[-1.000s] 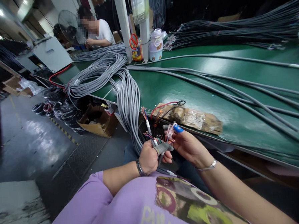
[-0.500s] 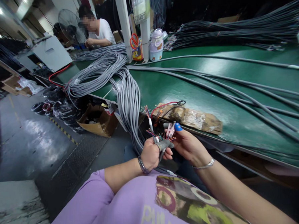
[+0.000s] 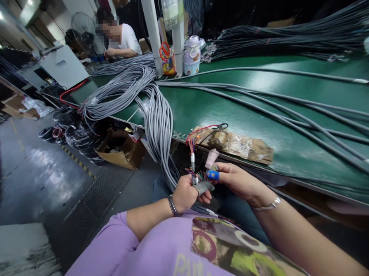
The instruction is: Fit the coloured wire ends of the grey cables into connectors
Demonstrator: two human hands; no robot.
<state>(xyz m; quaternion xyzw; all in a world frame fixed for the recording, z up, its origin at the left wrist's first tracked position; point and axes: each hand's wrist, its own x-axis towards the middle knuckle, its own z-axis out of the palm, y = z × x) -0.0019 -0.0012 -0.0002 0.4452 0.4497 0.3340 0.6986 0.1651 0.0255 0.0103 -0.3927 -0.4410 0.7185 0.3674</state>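
Note:
My left hand (image 3: 185, 192) is closed around the grey cables (image 3: 192, 164), whose stripped ends fan out in thin coloured wires (image 3: 201, 176). A grey wrapping (image 3: 203, 188) covers its thumb. One cable end stands upright above the fist, with a white band and loose wires at its tip. To the right, my right hand (image 3: 232, 177) pinches at the coloured wires, blue tape (image 3: 213, 174) on its thumb. A pale pink piece (image 3: 212, 158) juts up beside its fingertips; whether it is a finger wrapping or a separate thing, I cannot tell.
On the green table (image 3: 258, 121) lie a taped cardboard strip (image 3: 243, 148) with red and black leads, long grey cables and a coiled grey bundle (image 3: 120, 94) hanging over the edge. Orange scissors (image 3: 165, 50) and a lilac cup (image 3: 192, 57) stand by a post. A co-worker (image 3: 122, 40) sits behind.
My right hand has shifted slightly right and turned, its thumb moving down towards the wires. The upright cable end has moved a little right and down.

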